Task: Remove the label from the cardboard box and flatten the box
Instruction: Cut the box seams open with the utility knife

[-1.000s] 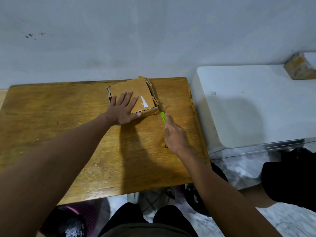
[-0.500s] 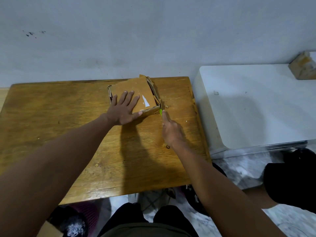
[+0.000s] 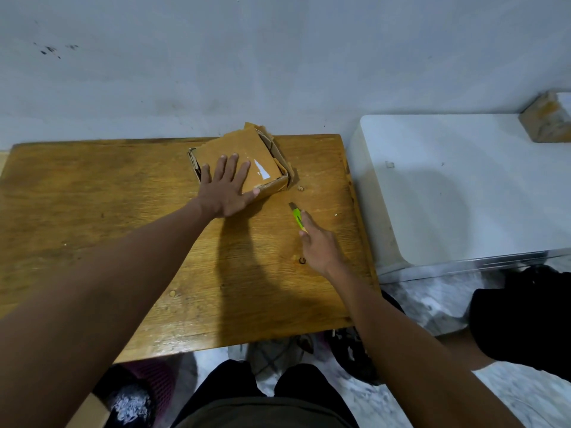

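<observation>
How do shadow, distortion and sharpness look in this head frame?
Head view: dim, soft light; the left hand and forearm throw a dark shadow onto the wooden table. Wide-angle bowing bends the table's edges. The cardboard box and green cutter in the right hand read fairly sharp; no strong glare.

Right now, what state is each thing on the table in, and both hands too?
cardboard box: still boxed, not flattened, top flap down, white label scrap left on it
left hand: flat, pressing on the box top
right hand: gripping the knife, clear of the box
utility knife: blade out, pointing toward the box, not touching it
</observation>
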